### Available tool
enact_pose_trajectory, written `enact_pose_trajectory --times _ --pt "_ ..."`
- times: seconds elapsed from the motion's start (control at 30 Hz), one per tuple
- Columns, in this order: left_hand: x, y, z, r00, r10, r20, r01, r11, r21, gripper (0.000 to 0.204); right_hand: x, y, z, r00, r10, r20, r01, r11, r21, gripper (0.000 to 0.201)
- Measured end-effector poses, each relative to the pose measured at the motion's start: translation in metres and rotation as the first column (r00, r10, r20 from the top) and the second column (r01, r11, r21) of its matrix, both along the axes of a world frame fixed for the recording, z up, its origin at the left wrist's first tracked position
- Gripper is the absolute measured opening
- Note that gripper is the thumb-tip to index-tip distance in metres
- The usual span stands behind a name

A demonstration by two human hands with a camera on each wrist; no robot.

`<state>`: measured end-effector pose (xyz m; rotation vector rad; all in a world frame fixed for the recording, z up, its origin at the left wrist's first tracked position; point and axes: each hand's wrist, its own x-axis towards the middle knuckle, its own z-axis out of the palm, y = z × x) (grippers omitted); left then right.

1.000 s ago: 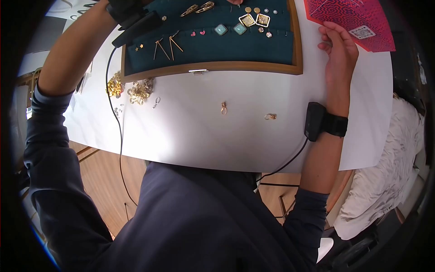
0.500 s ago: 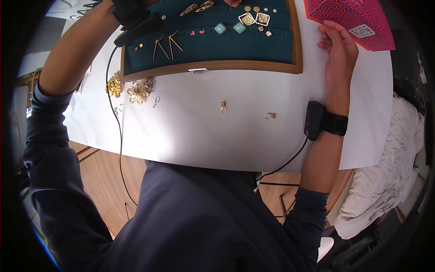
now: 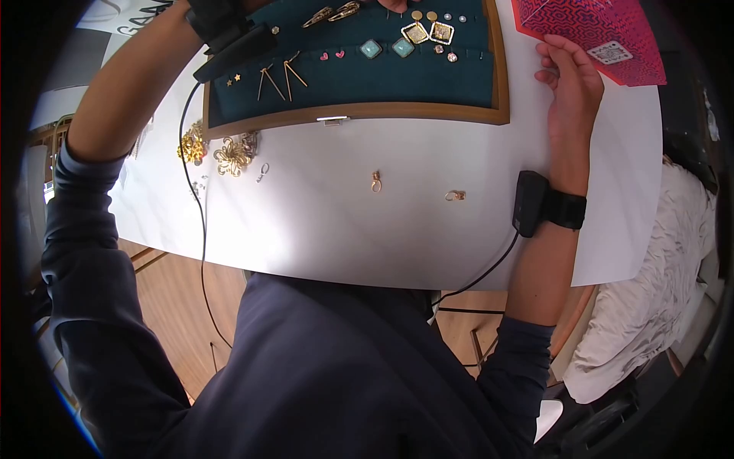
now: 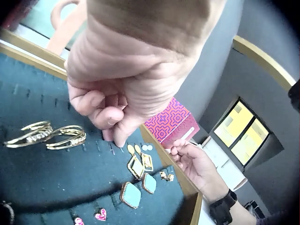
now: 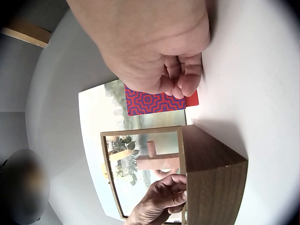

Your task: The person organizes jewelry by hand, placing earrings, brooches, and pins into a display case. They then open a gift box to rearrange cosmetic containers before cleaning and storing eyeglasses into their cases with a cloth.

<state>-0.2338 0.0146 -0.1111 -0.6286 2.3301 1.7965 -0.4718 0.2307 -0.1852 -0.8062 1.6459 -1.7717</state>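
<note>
In the left wrist view my left hand [image 4: 129, 77] reaches into a wooden jewellery box [image 3: 428, 112] lined in dark green velvet. Its thumb and forefinger tips meet at a slot in the lining; whatever lies between them is hidden. Gold hoop earrings [image 4: 40, 135] sit to one side of those fingertips, gold square drop earrings [image 4: 136, 168] to the other. Turquoise earrings [image 3: 371, 49] and pink heart studs [image 3: 340, 54] fill slots nearer the front. Outside the box, my right hand [image 3: 572, 80] lies beside a red and purple patterned package [image 3: 596, 34], fingers loosely curled.
Gold jewellery [image 3: 235, 155] is heaped at the box's front left corner. Two gold rings [image 3: 376, 182] lie apart on the white table [image 3: 321, 229]. A black cable [image 3: 205, 252] crosses the table's left side. The glass lid [image 5: 143, 140] stands raised.
My left fingertips have shifted slightly forward into the box and show a little more. My right hand keeps its place beside the package.
</note>
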Motion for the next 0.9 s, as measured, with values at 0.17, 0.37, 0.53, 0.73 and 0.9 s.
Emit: enact_pose_trajectory --times 0.17,0.37,0.53,0.73,0.9 --pt "0.0016 -0.0004 0.0004 1.0 0.005 0.009 -0.005 1.0 0.009 0.02 -0.0002 -0.0004 -0.0009 1.0 -0.001 0.001 0.001 1.0 0.0 0.018" --pt "0.0031 0.0002 0.0003 1.0 0.016 0.017 -0.016 1.0 0.017 0.02 0.0 -0.0002 -0.0006 1.0 -0.004 -0.003 0.004 1.0 0.002 0.018" --pt "0.0057 -0.0006 -0.0013 1.0 0.008 0.002 -0.008 0.999 0.048 0.02 -0.0002 -0.0006 -0.0009 1.0 -0.004 0.004 0.004 1.0 0.008 0.018" --pt "0.0059 -0.0008 -0.0001 1.0 0.006 0.004 -0.006 0.999 0.043 0.019 0.0004 -0.0002 -0.0009 1.0 -0.002 -0.007 0.002 1.0 0.003 0.018" --pt "0.0065 -0.0011 0.0005 1.0 0.001 0.002 -0.001 0.999 0.042 0.018 0.0004 -0.0007 -0.0013 1.0 0.001 -0.006 0.0 1.0 0.009 0.018"
